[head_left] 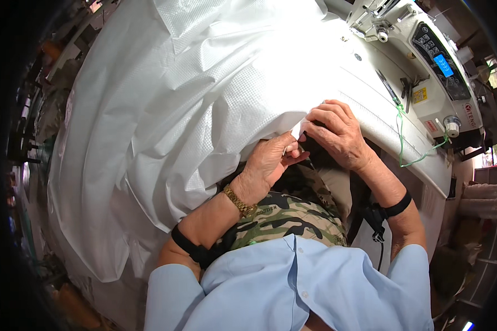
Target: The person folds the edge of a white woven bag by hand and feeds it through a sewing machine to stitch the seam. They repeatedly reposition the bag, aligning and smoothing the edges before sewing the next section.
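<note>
A large white textured fabric (193, 105) spreads in folds over the left and middle of the view and hangs over the table edge. Above my lap, my left hand (270, 157) pinches the near edge of this fabric, its fingers curled. Just to the right, my right hand (339, 132) is closed on the same edge, thumb and fingers pressed together. A small corner of the fabric stands up between the two hands. What lies inside the left fingers is partly hidden, and a small dark thing shows by the fingertips.
A white sewing machine (419, 110) with a lit blue display stands at the right. On its bed lie dark tweezers (389, 88), and green thread (401, 135) loops down to the table edge. Stacked goods (480, 198) are at the far right.
</note>
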The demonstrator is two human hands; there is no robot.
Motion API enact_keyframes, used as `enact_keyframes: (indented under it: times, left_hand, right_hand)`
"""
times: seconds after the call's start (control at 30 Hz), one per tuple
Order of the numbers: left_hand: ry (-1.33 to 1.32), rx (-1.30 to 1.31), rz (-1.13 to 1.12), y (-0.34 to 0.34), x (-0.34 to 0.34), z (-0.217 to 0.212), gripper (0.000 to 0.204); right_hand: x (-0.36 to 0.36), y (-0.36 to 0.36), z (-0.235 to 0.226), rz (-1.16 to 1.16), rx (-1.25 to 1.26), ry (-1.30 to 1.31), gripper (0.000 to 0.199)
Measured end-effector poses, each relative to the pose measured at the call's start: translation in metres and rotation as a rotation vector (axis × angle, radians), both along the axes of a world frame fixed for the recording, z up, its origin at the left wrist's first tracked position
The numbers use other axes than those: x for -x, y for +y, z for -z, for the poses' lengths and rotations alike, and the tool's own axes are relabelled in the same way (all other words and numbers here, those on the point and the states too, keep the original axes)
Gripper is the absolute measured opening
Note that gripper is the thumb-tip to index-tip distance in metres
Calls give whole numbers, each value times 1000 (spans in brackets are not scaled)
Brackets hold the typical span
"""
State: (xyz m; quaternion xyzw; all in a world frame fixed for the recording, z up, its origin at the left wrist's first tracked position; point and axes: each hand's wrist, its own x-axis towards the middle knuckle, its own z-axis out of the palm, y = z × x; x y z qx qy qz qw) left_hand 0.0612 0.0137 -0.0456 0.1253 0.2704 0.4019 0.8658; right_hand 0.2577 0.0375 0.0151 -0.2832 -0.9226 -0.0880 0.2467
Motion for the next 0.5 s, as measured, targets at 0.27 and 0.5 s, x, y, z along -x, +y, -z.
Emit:
enact_keyframes:
  times: [0.27,0.5]
  left_hand:
    - [13,12,32,3,3,-5,18]
    - [-72,17,46,5,7,4,18]
  right_hand:
    - [2,8,-8,-44,66,-85,24]
    - [3,12,-3,-87,22,-112,23]
